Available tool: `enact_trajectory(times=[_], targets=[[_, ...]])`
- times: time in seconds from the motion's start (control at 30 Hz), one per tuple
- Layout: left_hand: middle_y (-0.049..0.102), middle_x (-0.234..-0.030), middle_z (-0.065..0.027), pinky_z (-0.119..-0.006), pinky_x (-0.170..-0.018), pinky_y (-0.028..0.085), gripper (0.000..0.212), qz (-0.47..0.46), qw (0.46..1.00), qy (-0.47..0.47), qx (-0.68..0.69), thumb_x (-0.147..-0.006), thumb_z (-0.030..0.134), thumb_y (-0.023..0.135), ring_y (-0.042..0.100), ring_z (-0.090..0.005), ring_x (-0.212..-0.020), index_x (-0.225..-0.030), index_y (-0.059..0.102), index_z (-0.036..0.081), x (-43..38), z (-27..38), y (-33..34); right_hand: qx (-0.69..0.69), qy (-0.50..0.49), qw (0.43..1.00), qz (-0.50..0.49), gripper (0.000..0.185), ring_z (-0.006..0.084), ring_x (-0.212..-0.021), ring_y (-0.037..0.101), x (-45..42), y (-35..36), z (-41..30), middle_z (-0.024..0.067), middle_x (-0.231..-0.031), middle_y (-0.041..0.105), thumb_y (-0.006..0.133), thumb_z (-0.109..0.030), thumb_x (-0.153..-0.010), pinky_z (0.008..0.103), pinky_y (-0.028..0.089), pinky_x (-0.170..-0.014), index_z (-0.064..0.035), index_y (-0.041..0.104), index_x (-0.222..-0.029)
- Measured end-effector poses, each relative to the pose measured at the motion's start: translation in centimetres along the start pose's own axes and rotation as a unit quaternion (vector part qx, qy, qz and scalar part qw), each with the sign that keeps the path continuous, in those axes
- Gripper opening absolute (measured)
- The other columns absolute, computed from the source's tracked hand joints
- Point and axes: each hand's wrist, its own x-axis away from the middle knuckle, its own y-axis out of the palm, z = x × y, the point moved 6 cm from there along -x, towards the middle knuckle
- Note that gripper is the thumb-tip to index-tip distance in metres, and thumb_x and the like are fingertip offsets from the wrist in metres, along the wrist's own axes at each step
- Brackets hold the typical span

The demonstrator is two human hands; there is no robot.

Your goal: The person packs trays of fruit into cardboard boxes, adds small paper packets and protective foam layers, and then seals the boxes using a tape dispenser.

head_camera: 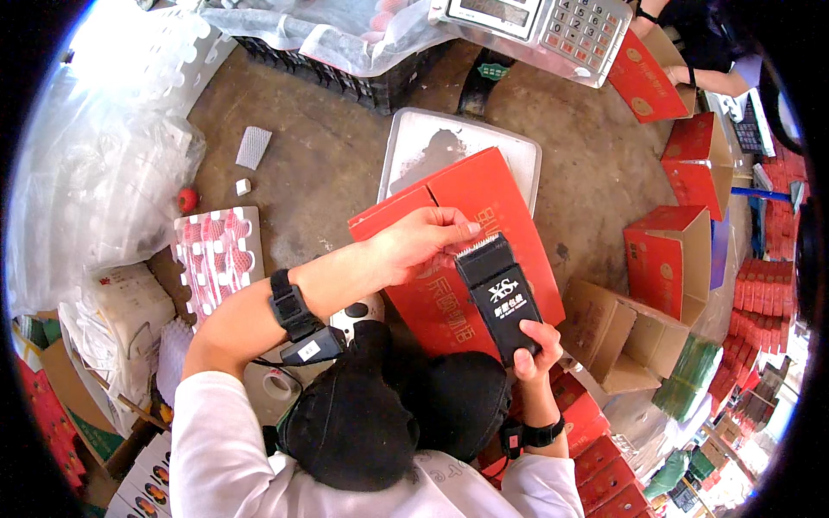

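Note:
My right hand (536, 349) holds a black tape dispenser (499, 291) with a serrated metal edge, which points up and away from me. At that edge, my left hand (431, 243) has its thumb and index finger pinched together; whether clear tape is between them I cannot tell. Beneath both hands lies a closed red cardboard box (447, 188) with gold printing. The box rests tilted on the metal platform of a weighing scale (401, 142), whose keypad display (531, 32) stands at the top.
A black crate (311, 71) with a white liner is beyond the scale. On the left are plastic sheeting (97, 194), a tray of net-wrapped fruit (217, 256) and a loose red fruit (187, 200). Open boxes (654, 265) line the right; a co-worker's hands (677, 76) hold another.

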Motion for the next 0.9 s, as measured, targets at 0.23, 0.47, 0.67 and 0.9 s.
enact_trajectory(times=[0.23, 0.47, 0.67, 0.9], targets=[[0.064, -0.118, -0.0092, -0.033, -0.096, 0.045, 0.053, -0.043, 0.991, -0.111, 0.056, -0.098, 0.046, 0.049, 0.059, -0.0169, -0.109, -0.126, 0.057, 0.001, 0.6, -0.5, 1.4, 0.002, 0.012, 1.000, -0.005, 0.039, 0.0283, -0.067, 0.066, 0.1, 0.1, 0.1, 0.0254, -0.089, 0.067, 0.068, -0.030, -0.082, 0.0355, 0.053, -0.059, -0.0013, 0.061, -0.107], [0.062, -0.122, -0.0097, -0.028, -0.094, 0.042, 0.058, -0.124, 0.971, 0.033, -0.203, -0.096, 0.044, 0.055, 0.055, -0.0152, -0.111, -0.126, 0.056, -0.005, 1.4, 2.6, 2.6, 0.000, -0.010, 1.000, 0.010, 0.039, 0.0278, -0.064, 0.065, -0.1, 0.3, 0.0, 0.0259, -0.086, 0.067, 0.067, -0.032, -0.083, 0.0357, 0.052, -0.057, -0.0015, 0.060, -0.107], [0.065, -0.111, -0.0042, -0.025, -0.077, 0.047, 0.050, -0.147, 0.983, -0.034, -0.109, -0.098, 0.044, 0.051, 0.058, -0.0097, -0.100, -0.122, 0.060, 0.001, 1.6, 1.7, 3.3, -0.014, -0.008, 1.000, 0.027, 0.041, 0.0265, -0.064, 0.065, 0.9, -0.3, 0.8, 0.0249, -0.084, 0.067, 0.066, -0.034, -0.085, 0.0347, 0.052, -0.057, -0.0003, 0.058, -0.106], [0.067, -0.107, -0.0080, -0.031, -0.079, 0.053, 0.042, -0.208, 0.967, -0.090, 0.120, -0.100, 0.036, 0.048, 0.063, -0.0161, -0.097, -0.118, 0.059, -0.001, 0.2, -0.4, 1.2, -0.076, 0.049, 0.996, 0.019, 0.046, 0.0330, -0.098, 0.063, 3.5, -1.8, 2.8, 0.0248, -0.109, 0.060, 0.062, -0.041, -0.088, 0.0442, 0.052, -0.085, -0.0030, 0.051, -0.110]])
